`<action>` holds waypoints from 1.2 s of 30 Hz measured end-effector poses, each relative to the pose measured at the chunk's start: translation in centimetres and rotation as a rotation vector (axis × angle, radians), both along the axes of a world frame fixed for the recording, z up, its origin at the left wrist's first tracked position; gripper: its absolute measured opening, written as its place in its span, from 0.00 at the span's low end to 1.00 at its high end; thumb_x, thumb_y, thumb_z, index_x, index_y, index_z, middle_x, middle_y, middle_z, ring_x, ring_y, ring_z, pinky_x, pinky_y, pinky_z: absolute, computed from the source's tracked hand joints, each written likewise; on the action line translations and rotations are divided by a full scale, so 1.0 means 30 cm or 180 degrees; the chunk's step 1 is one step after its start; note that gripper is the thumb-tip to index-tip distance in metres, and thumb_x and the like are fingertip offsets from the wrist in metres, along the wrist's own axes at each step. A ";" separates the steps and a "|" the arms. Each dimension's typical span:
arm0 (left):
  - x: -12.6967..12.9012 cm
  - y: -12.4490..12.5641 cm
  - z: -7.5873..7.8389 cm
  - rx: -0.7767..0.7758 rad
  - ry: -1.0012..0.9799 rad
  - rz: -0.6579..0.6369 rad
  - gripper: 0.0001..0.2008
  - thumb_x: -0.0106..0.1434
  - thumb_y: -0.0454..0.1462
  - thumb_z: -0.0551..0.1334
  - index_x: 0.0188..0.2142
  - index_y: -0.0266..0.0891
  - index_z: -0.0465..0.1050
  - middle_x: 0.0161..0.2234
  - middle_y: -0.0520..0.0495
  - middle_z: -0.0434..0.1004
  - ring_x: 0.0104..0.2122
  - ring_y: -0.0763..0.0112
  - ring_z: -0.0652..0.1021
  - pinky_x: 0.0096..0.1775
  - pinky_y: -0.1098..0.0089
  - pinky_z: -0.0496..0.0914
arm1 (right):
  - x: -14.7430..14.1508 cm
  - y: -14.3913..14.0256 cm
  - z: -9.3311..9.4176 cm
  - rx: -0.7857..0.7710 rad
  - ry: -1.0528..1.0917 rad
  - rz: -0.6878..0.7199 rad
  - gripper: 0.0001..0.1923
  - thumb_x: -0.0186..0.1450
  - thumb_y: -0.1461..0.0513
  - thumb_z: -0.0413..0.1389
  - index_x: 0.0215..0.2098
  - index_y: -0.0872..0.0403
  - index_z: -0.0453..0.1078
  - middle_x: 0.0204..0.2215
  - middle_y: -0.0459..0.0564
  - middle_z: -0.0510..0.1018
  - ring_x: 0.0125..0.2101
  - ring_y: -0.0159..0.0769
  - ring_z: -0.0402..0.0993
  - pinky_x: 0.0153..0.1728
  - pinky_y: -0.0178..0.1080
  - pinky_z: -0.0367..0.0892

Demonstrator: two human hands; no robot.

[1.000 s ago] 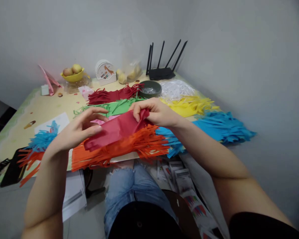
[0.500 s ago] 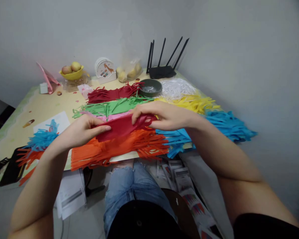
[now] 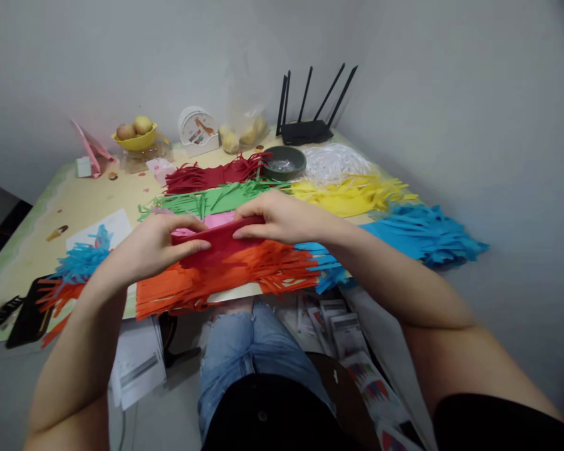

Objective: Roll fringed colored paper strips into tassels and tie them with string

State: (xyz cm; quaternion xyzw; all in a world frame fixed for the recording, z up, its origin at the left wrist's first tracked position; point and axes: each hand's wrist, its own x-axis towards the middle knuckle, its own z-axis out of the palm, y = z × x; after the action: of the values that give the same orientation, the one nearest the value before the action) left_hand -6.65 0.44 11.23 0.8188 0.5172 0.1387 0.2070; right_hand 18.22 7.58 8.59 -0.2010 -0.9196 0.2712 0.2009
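Observation:
A dark red sheet of tissue paper [image 3: 220,244] is stretched between my two hands, just above the table. My left hand [image 3: 169,241] pinches its left part between thumb and fingers. Further right, my right hand [image 3: 275,219] grips the upper edge in the same way. Beneath it lies fringed orange tissue paper [image 3: 188,288], near the table's front edge. Pink paper [image 3: 219,219] shows just behind, partly covered by my hands. Beyond that are fringed green paper [image 3: 225,199] and a fringed dark red stack [image 3: 216,177].
Yellow fringe [image 3: 357,195], blue fringe [image 3: 413,235] and white shredded strips [image 3: 333,164] lie on the right. A dark bowl [image 3: 284,164] and a black router [image 3: 305,133] stand behind. Left are a blue tassel [image 3: 82,260], a phone [image 3: 31,316] and a yellow fruit bowl [image 3: 134,141].
My right hand has shifted left along the red paper, closer to my left hand, and now pinches its upper edge. The loose strips seen earlier at its right end are now hidden.

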 end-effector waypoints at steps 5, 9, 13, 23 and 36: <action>0.008 -0.016 -0.027 -0.0068 -0.1037 0.0418 0.14 0.59 0.45 0.67 0.27 0.38 0.70 0.22 0.52 0.72 0.21 0.75 0.71 0.23 0.75 0.66 | 0.022 -0.024 -0.015 -0.0441 0.0564 -0.0287 0.06 0.64 0.61 0.60 0.31 0.57 0.74 0.24 0.43 0.74 0.25 0.27 0.66 0.29 0.32 0.57; -0.004 -0.050 -0.081 -0.0342 -0.2217 0.0930 0.09 0.59 0.41 0.69 0.35 0.39 0.74 0.19 0.53 0.72 0.17 0.74 0.73 0.21 0.75 0.70 | 0.034 -0.057 -0.055 -0.1097 0.1356 -0.0498 0.07 0.63 0.64 0.58 0.39 0.57 0.75 0.31 0.46 0.79 0.25 0.27 0.71 0.27 0.32 0.64; -0.003 -0.073 -0.128 -0.0272 -0.3004 0.0974 0.04 0.57 0.36 0.68 0.32 0.39 0.80 0.23 0.50 0.76 0.19 0.73 0.76 0.24 0.72 0.74 | 0.038 -0.077 -0.092 -0.1106 0.1961 -0.0448 0.10 0.60 0.70 0.55 0.36 0.56 0.76 0.34 0.47 0.81 0.31 0.29 0.75 0.33 0.32 0.69; -0.017 -0.084 -0.156 0.0048 -0.3100 0.0452 0.09 0.53 0.26 0.63 0.26 0.39 0.81 0.24 0.48 0.77 0.24 0.73 0.77 0.28 0.73 0.72 | 0.041 -0.068 -0.110 -0.1162 0.2031 -0.0067 0.10 0.57 0.72 0.52 0.28 0.56 0.74 0.26 0.46 0.78 0.28 0.28 0.74 0.30 0.31 0.69; 0.027 -0.098 -0.158 0.1243 -0.1346 0.0921 0.06 0.61 0.37 0.67 0.34 0.39 0.72 0.28 0.52 0.74 0.25 0.75 0.72 0.28 0.73 0.65 | 0.028 -0.097 -0.108 0.0175 0.1404 -0.0754 0.04 0.66 0.63 0.60 0.38 0.56 0.73 0.34 0.49 0.81 0.34 0.32 0.76 0.37 0.34 0.68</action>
State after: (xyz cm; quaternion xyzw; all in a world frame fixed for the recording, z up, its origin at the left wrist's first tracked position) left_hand -5.83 -2.50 6.48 0.7140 0.5374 0.4304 0.1270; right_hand 19.05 4.67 5.35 -0.2378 -0.8306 0.2580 0.4324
